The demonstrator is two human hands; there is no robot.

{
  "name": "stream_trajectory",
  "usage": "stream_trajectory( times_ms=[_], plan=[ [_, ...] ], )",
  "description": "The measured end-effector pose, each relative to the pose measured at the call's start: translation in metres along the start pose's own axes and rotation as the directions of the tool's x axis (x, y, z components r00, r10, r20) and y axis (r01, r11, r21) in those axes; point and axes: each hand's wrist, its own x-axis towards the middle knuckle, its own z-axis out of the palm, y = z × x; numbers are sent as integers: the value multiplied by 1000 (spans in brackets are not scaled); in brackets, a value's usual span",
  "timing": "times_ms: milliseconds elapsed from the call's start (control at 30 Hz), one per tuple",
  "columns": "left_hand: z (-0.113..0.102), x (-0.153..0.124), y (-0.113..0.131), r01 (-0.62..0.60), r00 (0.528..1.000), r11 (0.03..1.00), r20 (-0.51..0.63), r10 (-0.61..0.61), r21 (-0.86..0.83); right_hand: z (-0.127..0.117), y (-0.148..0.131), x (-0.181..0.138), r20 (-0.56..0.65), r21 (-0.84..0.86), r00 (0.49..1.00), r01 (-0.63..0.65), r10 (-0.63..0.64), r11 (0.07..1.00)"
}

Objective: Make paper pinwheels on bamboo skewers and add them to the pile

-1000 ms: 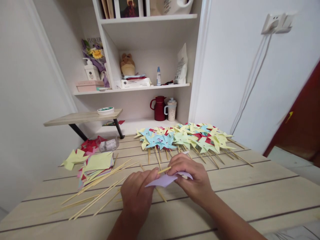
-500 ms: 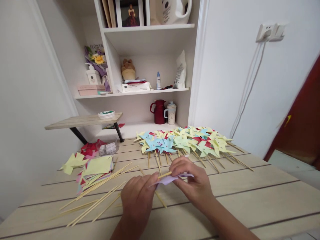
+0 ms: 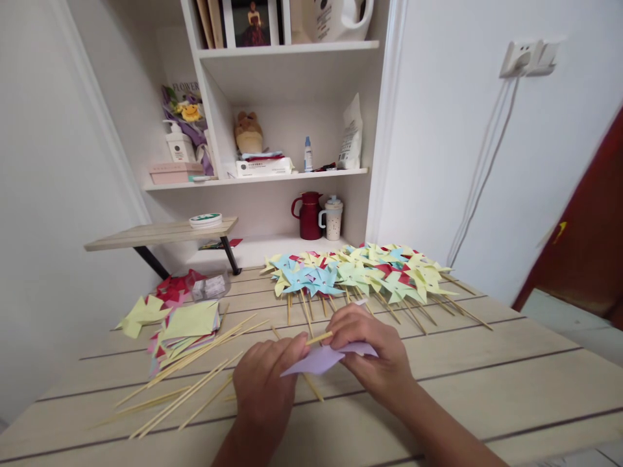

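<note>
One stick (image 3: 318,338) in curled left hand (image 3: 265,379); right hand (image 3: 374,353) pinching stick, purple paper (image 3: 315,361).

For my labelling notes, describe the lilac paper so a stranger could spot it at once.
Start at the pale wooden table and find the right hand, nearer than the pinwheels. It holds the lilac paper, just below a stick in view. Unlike the yellow-topped paper stack at left, this piece is lilac and held off the table.
</note>
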Motion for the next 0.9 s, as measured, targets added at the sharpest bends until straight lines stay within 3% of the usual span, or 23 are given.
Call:
stream_trajectory(
  times_ms=[400, 633, 900],
  plan=[
    [-8, 9, 3, -37, 998, 999, 54, 35, 38, 0, 1, -1, -12, 13, 999, -35, 36, 999],
    [-1, 2, 2, -7, 1000, 1000, 9, 7, 6, 0, 0, -1, -9, 35, 998, -56, 56, 998],
    [-5, 5, 3, -10, 998, 999, 63, 8, 35, 0, 1, -3, -2, 46, 997, -79, 79, 996]
  ],
)
